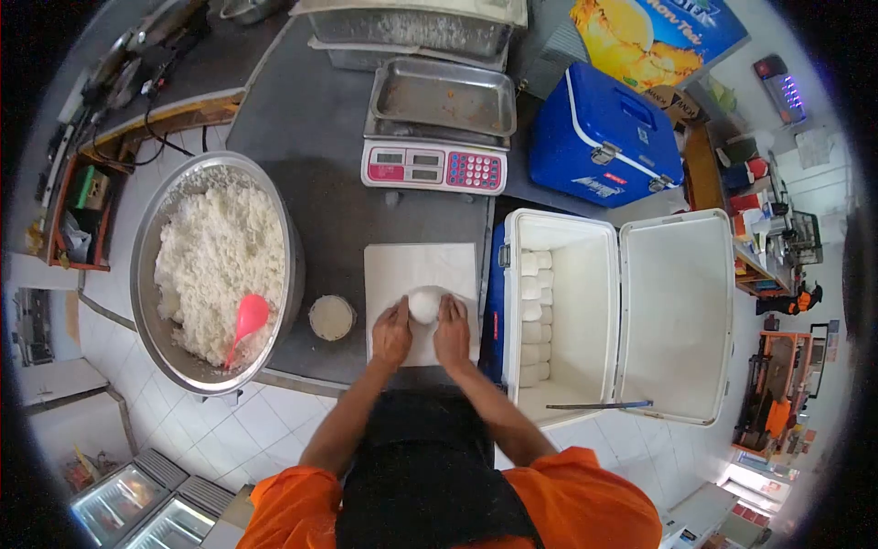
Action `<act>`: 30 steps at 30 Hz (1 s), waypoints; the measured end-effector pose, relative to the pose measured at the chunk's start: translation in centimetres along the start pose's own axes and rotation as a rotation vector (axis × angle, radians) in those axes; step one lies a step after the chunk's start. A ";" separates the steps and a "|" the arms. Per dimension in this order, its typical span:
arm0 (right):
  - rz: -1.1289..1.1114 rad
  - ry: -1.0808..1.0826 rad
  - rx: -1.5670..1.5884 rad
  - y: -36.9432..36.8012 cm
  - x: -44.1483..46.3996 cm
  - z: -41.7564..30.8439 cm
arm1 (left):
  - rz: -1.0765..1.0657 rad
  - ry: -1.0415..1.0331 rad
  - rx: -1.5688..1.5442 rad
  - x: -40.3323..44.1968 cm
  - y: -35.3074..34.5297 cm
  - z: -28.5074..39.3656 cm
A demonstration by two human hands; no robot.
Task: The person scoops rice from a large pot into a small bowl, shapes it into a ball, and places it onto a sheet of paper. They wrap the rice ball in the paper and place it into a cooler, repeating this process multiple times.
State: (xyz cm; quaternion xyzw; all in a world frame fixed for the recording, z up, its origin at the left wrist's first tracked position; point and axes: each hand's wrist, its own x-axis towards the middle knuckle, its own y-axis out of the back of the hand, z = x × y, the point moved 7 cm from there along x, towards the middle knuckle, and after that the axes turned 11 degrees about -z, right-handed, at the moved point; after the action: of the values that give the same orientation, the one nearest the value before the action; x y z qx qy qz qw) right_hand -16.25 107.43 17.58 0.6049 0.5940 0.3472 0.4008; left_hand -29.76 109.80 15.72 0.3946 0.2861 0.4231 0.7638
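Note:
A round white bundle (pixel 424 306) rests on a stack of white sheets (pixel 421 261) on the dark table. My left hand (pixel 392 335) is at its left side and my right hand (pixel 452 331) at its right side, fingers bent inward around it; both hands look closed on the bundle or the sheet about it. Left of the sheets stands a small round container (pixel 332 317) with pale contents. Farther left is a large metal bowl (pixel 294 274) of white rice (pixel 219 247), with a red spoon (pixel 251 316) lying in it.
A scale (pixel 434 167) carrying a metal tray (pixel 445 96) stands beyond the sheets. On the right, an open cooler (pixel 572 320) holds several white bundles (pixel 532 311) along its left wall. Behind it stands a closed blue cooler (pixel 585 137). Metal containers (pixel 412 32) sit at the back.

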 end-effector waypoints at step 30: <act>-0.009 -0.006 0.385 12.9 -5.1 -7.4 | -0.190 0.157 -1.334 -0.3 9.5 9.9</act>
State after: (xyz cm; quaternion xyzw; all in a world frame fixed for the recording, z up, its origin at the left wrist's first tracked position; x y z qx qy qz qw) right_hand -17.52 103.18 32.66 0.6689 0.6510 0.2235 0.2807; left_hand -26.27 109.16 28.97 -0.2197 0.0519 0.4674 0.8548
